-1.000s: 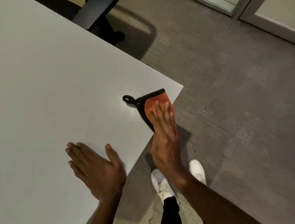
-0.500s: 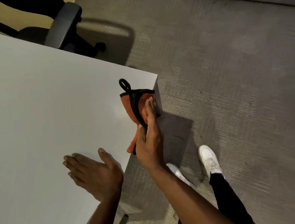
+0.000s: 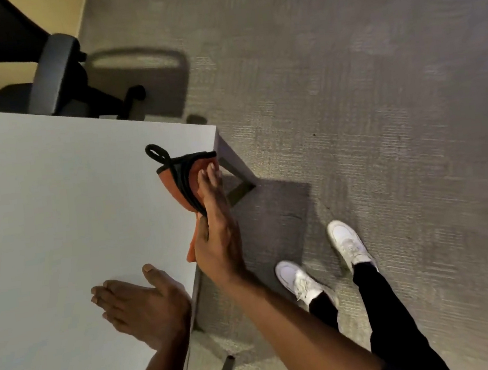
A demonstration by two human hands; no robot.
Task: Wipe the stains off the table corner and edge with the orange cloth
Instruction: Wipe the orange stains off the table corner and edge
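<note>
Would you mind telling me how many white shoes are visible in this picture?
2. One white shoe is on the carpet beside the table edge; the other shoe is further right. None seems hidden.

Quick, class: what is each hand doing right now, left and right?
Left hand: open, flat on the table, holding nothing.
Right hand: pressing the orange cloth against the table edge near the corner, fingers extended.

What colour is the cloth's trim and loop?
Black, edging the orange cloth; the loop lies on the table. Head view, the only one.
</note>
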